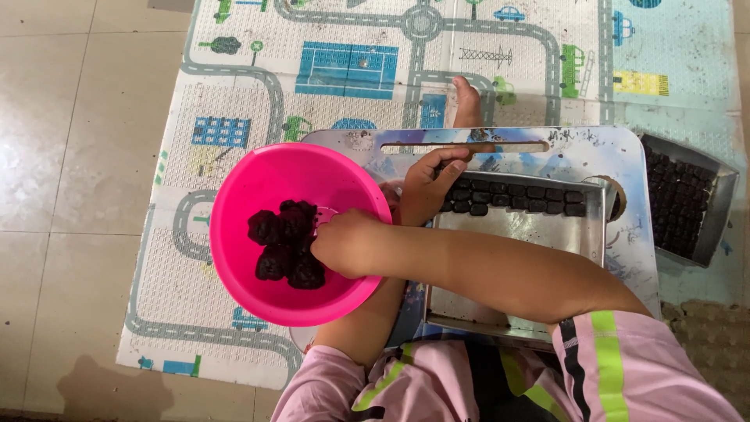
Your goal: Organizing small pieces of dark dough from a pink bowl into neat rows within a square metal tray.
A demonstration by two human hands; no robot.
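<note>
Right hand [349,244] reaches across into the pink bowl [258,297], fingers curled among the dark lumps [285,242]; whether they clamp one cannot be told. Just right of it, the left hand [426,186] pinches a dark block at the row of blocks [512,198] in the steel tray [516,234]. Farther right, a second filled tray [687,207].

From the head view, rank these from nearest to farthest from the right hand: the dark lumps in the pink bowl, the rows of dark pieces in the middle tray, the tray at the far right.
From the right hand:
1. Dark lumps, touching it, in the pink bowl.
2. Rows of dark pieces, upper right, in the middle tray.
3. Far-right tray, at the mat's edge.
</note>
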